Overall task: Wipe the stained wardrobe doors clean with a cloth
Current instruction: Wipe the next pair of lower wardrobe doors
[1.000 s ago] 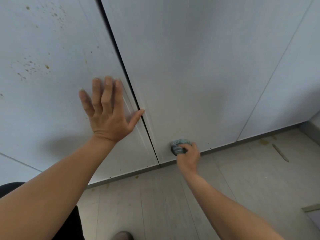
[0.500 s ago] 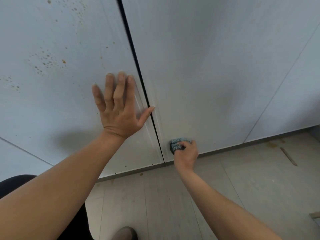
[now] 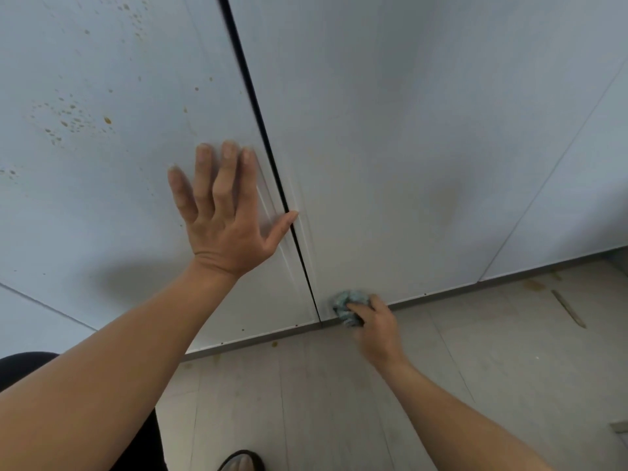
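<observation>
Two white wardrobe doors fill the view, split by a dark gap. The left door (image 3: 102, 205) carries brown speckled stains (image 3: 73, 122) in its upper part. My left hand (image 3: 224, 215) lies flat on it with straight fingers, the thumb reaching the gap. The middle door (image 3: 407, 147) looks plain. At its bottom left corner my right hand (image 3: 377, 326) grips a crumpled blue-grey cloth (image 3: 346, 305) and holds it against the door's lower edge.
A third door panel (image 3: 584, 198) stands at the right. A grey plinth (image 3: 441, 299) runs under the doors. The pale wood floor (image 3: 339, 402) has brown spots near the plinth and a streak (image 3: 567, 307) at the right. A shoe tip (image 3: 241, 462) shows at the bottom.
My right hand has carried the cloth leftward along the bottom edge toward the gap between the doors. The view shifted, so the left hand appears further right.
</observation>
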Demonstrator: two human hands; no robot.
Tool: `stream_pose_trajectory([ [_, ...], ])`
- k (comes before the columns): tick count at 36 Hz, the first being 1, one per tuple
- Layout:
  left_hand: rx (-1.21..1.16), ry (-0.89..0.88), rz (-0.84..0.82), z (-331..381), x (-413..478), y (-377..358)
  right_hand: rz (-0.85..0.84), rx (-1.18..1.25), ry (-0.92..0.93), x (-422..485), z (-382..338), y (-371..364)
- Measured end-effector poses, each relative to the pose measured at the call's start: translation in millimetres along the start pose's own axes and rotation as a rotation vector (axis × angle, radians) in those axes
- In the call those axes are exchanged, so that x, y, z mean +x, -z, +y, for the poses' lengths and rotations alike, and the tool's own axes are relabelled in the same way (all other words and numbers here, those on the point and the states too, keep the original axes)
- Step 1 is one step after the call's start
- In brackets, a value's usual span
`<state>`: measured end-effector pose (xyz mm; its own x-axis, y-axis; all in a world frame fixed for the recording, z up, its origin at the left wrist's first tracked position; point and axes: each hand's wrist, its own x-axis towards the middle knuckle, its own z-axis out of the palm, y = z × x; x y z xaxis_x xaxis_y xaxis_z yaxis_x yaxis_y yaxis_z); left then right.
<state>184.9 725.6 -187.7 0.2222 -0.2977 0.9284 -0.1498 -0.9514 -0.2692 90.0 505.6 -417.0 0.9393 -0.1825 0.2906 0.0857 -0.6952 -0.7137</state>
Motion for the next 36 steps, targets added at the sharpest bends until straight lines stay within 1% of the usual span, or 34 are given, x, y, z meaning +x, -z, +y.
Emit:
stream_pose_trajectory([
  [1,0.007,0.003,-0.001,-0.4,-0.7,-0.4,0.098,0.017,-0.068,1.4,6.3,13.1],
  [3,0.021,0.009,0.005,0.6,-1.3,-2.3,0.336,0.054,-0.292,11.3,29.5,43.4],
  [5,0.024,0.009,0.003,1.3,-0.3,-2.4,0.529,0.108,-0.511,27.0,60.0,74.8],
  [7,0.028,0.013,-0.004,2.4,-0.2,-1.7,0.691,0.218,-0.652,44.1,92.2,103.0],
  [8,0.030,0.015,-0.007,2.7,0.1,-1.1,0.746,0.264,-0.715,51.2,104.4,115.5],
  [9,0.031,0.014,-0.009,3.2,1.0,-0.7,0.766,0.290,-0.770,57.2,114.3,126.8],
  [11,0.035,0.011,-0.012,2.4,1.8,0.3,0.727,0.310,-0.839,65.1,125.7,140.2],
  [14,0.039,0.005,-0.014,2.3,-0.4,0.9,0.595,0.260,-0.830,72.8,133.1,139.5],
  [16,0.038,-0.011,-0.010,2.9,-1.3,-0.9,0.609,0.286,-0.833,79.4,127.7,132.1],
  [18,0.048,-0.028,-0.011,3.4,-0.6,-2.0,0.629,0.260,-0.834,81.9,111.9,119.3],
  [22,0.069,-0.031,-0.016,3.5,0.0,-1.5,0.561,0.186,-0.697,64.5,75.7,81.4],
  [25,0.061,-0.022,-0.014,4.1,-0.6,0.0,0.409,0.151,-0.568,44.3,68.1,59.2],
  [27,0.059,-0.028,-0.021,5.3,0.3,0.7,0.337,0.144,-0.539,39.4,72.6,58.2],
  [29,0.062,-0.042,-0.021,5.7,1.3,1.0,0.346,0.162,-0.554,40.4,79.0,64.7],
  [33,0.066,-0.039,-0.023,4.5,1.1,0.2,0.524,0.202,-0.626,50.8,79.9,81.4],
  [36,0.063,-0.040,-0.030,5.6,1.6,-0.6,0.583,0.261,-0.707,59.9,63.9,77.8],
])
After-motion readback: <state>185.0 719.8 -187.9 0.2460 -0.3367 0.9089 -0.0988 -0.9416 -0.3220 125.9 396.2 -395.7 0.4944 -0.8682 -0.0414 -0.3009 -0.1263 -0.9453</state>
